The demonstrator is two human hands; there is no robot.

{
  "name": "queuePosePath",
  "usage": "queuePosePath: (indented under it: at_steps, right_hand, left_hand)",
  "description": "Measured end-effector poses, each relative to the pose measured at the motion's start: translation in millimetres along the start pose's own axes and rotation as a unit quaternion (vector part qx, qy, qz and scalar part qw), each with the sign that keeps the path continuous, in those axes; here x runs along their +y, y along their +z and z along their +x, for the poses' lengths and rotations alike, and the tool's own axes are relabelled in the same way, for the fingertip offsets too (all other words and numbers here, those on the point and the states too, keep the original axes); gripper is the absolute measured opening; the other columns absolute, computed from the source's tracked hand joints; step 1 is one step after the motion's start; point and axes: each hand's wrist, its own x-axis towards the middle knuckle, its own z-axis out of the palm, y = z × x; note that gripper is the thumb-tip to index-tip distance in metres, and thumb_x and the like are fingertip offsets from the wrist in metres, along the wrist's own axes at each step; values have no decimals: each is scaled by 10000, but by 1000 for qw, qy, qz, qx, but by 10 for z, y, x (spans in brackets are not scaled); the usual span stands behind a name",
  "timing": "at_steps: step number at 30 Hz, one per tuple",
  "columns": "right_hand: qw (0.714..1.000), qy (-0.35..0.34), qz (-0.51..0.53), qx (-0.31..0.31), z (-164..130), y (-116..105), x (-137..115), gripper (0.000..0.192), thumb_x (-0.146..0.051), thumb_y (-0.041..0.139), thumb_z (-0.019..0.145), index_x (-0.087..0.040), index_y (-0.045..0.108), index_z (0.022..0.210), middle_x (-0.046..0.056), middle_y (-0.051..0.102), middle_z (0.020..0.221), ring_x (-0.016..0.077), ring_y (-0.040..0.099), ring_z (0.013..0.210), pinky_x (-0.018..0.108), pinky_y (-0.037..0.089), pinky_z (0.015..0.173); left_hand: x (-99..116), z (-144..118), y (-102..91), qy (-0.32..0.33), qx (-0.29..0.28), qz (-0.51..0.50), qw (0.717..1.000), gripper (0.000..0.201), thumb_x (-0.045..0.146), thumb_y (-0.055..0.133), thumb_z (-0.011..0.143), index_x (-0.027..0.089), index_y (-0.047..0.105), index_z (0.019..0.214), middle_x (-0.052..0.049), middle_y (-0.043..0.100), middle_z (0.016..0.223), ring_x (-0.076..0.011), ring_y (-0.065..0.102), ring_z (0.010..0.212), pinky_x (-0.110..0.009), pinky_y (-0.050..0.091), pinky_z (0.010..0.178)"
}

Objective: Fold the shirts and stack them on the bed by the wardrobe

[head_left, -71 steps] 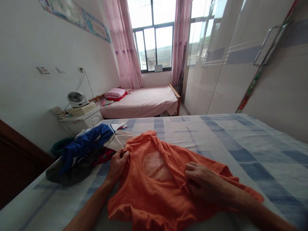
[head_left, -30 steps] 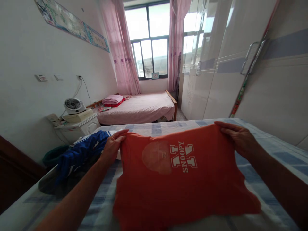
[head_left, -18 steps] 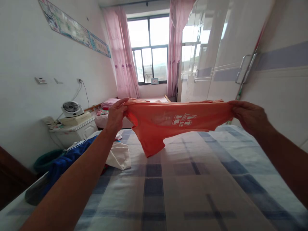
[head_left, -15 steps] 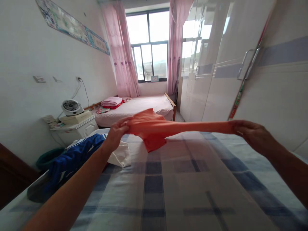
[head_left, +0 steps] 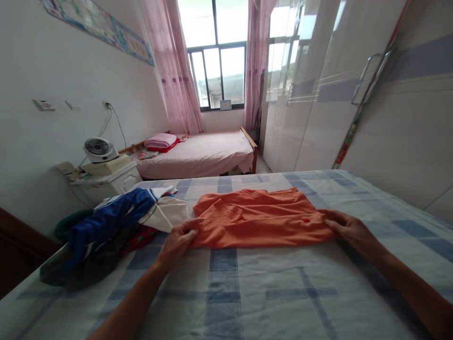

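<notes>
In the head view, the orange T-shirt lies doubled over in a long strip on the blue-and-white checked bedsheet, a sleeve spread over its left part. The left hand pinches its near left corner between thumb and fingers; the right hand grips the near right corner likewise, with the edge stretched between them. Whether that edge touches the sheet is hard to tell. Beside the left hand sit a white garment and a blue jacket, heaped together. The step in hand looks like straightening the doubled shirt; the next move calls for keeping both corners level and the layers aligned.
</notes>
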Motion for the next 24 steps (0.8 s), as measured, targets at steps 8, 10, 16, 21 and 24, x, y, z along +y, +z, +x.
queuePosePath:
  at_steps: [8, 10, 16, 21, 24]
  right_hand:
    - [999, -3, -36, -7, -65, -146, 80, 290, -413, 609, 702, -285, 670, 956, 16, 670, 1064, 279, 569, 1058, 336, 403, 972]
    - [998, 7, -60, -31, -61, -76, 88, 342, -427, 628, 686, -274, 670, 988, 27, 670, 1069, 287, 587, 1021, 358, 420, 955]
    - [998, -42, -41, -25, -24, -7, 156, 308, -327, 587, 682, -271, 685, 969, 17, 634, 1163, 275, 525, 1139, 362, 324, 1049]
    - [993, -30, -102, -54, -3, -19, 187, 326, -333, 584, 700, -276, 686, 1004, 24, 629, 1177, 278, 523, 1142, 372, 319, 1048]
    - [989, -51, -135, -31, -28, -19, 199, 307, -310, 534, 717, -290, 685, 984, 13, 647, 1141, 272, 533, 1133, 359, 339, 1029]
  left_hand:
    - [22, -154, -156, -13, -83, 23, 996, 435, 359, 679, 650, 191, 691, 1052, -54, 688, 943, -211, 593, 879, -259, 465, 730]
    - [36, -166, -126, -26, -90, 26, 995, 451, 367, 707, 612, 187, 705, 1025, -55, 693, 899, -203, 597, 806, -261, 466, 684]
    - [109, -196, -173, -16, -99, 50, 994, 304, 366, 683, 625, 179, 751, 854, -63, 698, 846, -194, 586, 751, -245, 452, 633]
    - [-29, -90, -80, -9, -95, 69, 993, 443, 378, 632, 693, 177, 672, 1086, -44, 693, 929, -184, 603, 796, -236, 449, 667]
    - [-145, -52, -19, 56, -52, 125, 989, 319, 296, 585, 702, 178, 717, 967, -46, 701, 902, -189, 615, 820, -245, 452, 729]
